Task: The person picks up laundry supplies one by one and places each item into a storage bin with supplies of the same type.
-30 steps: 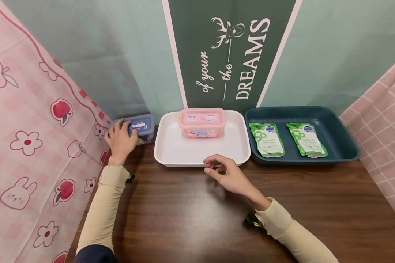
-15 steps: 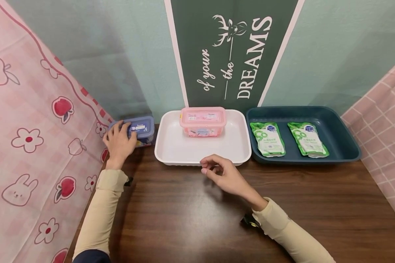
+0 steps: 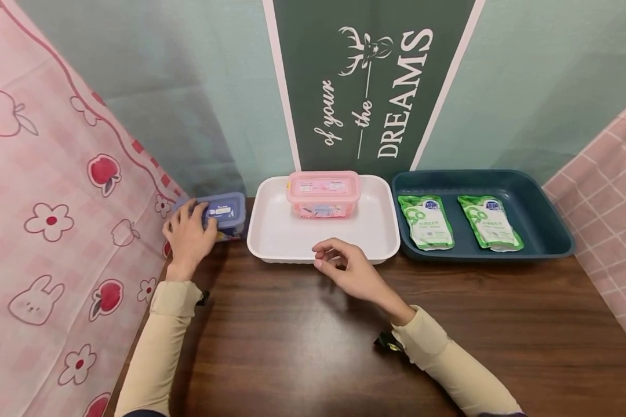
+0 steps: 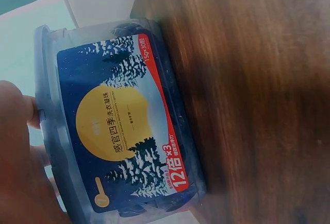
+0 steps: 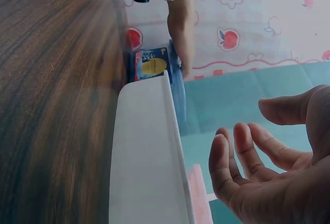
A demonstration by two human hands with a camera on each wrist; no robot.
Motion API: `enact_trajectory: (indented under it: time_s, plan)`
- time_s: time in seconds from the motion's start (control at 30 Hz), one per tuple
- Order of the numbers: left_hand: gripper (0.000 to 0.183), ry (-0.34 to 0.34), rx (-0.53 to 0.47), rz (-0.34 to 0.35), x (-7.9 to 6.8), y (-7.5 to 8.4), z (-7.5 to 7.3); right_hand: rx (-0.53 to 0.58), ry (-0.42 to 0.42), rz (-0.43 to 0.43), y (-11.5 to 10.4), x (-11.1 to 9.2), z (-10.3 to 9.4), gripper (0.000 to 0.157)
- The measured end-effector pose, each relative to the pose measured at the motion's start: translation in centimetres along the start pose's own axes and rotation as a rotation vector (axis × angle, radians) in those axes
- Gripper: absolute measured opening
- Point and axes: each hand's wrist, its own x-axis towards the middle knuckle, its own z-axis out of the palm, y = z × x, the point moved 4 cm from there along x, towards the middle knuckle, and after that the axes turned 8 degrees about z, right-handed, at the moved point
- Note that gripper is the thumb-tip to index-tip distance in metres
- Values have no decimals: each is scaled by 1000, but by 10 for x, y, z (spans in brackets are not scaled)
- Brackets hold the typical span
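A clear tub of laundry capsules (image 3: 228, 212) with a blue lid stands at the back left, left of the white tray. My left hand (image 3: 190, 238) grips it from above by the lid's left part, fingers bent over the lid and thumb near its front edge. The left wrist view shows its label (image 4: 118, 126), with a yellow moon and snowy trees. My right hand (image 3: 352, 273) hovers at the white tray's (image 3: 268, 240) front rim, fingers loosely curled around nothing. A similar pink-lidded tub (image 3: 323, 196) sits in that tray.
Right of the white tray stands a dark teal tray (image 3: 545, 237) holding two green-and-white pouches (image 3: 429, 225). A grey-green cloth (image 3: 188, 104) hangs behind. Pink patterned cloths border the left and right sides of the wooden table (image 3: 271, 341).
The blue-lidded tub has shifted slightly toward me under my left hand. My right hand has drifted a little to the left along the white tray's front.
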Motion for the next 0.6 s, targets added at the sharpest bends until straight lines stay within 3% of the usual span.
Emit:
enact_trajectory:
  time_s: [0.27, 0.6]
  plan:
    - [51, 26, -9, 27, -11, 3, -3, 11, -46, 24, -6, 23, 11, 24]
    - [50, 18, -11, 30, -33, 5, -9, 10, -107, 32, -22, 59, 41, 30]
